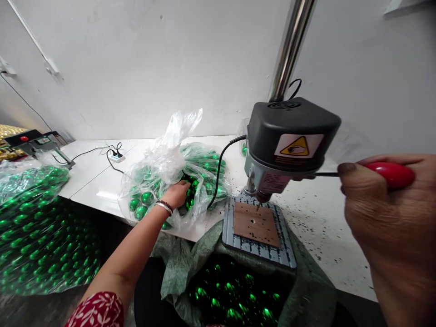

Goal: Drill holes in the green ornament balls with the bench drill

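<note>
My left hand reaches into the opening of a clear plastic bag of shiny green balls. Its fingertips are partly hidden among dark green balls there, so a grip cannot be made out. My right hand is wrapped round the red knob of the lever on a black drill press. Below the drill bit, a brown square board with a small hole lies on the slotted metal base. No ball sits on the board.
An open green sack holding green balls hangs below the base. A large bag of green balls stands left. A power strip, cables and another machine are on the white table. Dark chips are scattered right of the base.
</note>
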A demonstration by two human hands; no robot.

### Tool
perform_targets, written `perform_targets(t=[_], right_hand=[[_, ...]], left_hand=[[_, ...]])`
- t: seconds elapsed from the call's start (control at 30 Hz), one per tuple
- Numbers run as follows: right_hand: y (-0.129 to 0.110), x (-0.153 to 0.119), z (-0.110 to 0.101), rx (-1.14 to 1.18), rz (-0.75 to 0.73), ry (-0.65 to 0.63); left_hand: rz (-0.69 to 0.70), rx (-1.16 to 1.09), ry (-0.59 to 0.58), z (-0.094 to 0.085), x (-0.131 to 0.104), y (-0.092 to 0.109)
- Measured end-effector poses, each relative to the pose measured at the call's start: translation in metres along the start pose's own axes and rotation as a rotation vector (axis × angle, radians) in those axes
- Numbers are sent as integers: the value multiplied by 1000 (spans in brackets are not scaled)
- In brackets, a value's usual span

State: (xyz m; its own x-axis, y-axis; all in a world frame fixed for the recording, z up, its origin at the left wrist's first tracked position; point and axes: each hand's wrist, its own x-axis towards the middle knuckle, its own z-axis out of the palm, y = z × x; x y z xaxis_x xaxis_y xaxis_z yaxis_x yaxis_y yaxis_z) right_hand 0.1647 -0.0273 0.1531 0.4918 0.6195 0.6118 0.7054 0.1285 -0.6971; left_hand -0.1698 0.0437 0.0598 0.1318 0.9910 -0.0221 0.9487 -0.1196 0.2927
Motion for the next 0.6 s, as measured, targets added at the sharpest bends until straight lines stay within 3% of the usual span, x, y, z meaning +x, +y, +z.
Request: perform_targets(t=[0.1, 0.23, 0.33, 0.4, 0.47, 0.53, 0.6], right_hand=[[-10, 2, -2, 77, 133, 3], [-10, 4, -1, 100, 133, -12], [-7, 5, -1, 88, 125, -10], [-6, 5, 0, 91, 121, 6], [-6, 4, 1, 109, 108, 18], [-6, 4, 2, 135, 86, 21], [-7, 3, 2, 172, 63, 22]], left_hand=[[-3, 61, -45, 7, 9, -7], [-77, 131, -15, 12, 1, -6], [-141, 99, 113, 0, -16, -1], [-178, -82, 301, -13, -35, 9], [-182, -421, 451, -23, -56, 25], [-78, -754, 396, -24, -76, 49], [-13, -974, 250, -13, -88, 75]])
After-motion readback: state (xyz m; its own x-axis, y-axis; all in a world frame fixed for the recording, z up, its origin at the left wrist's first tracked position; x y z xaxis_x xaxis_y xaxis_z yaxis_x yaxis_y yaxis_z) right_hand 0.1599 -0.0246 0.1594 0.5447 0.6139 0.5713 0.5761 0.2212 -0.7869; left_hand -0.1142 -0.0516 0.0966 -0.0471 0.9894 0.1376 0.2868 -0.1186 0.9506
